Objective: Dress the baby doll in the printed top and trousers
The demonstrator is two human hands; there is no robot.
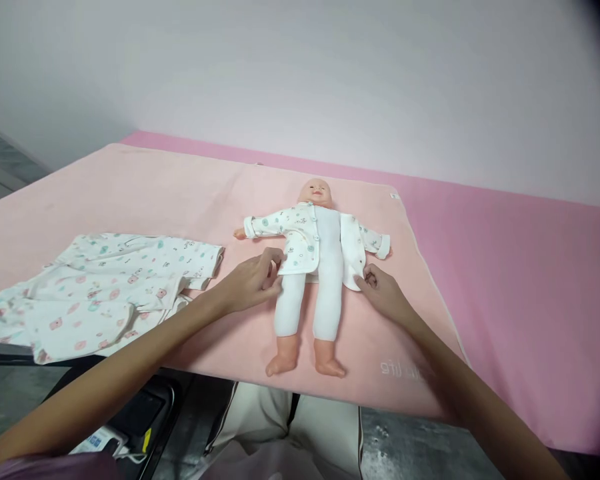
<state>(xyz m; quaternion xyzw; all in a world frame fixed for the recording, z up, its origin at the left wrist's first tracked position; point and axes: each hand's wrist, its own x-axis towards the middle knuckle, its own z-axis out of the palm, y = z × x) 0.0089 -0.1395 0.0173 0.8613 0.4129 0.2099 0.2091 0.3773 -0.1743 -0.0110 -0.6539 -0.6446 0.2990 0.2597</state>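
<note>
While right hand (380, 288) pinches jacket flap (351, 257) and I cannot tell whether the curled left hand (254, 280) grips the hem (299, 271), a hard tug could skew the doll (329, 260).

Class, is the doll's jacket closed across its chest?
No, the jacket lies open, baring the white middle of the doll.

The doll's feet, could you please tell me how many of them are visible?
2: one foot nearer the left hand, the other foot nearer the right hand, with neither hidden.
</note>
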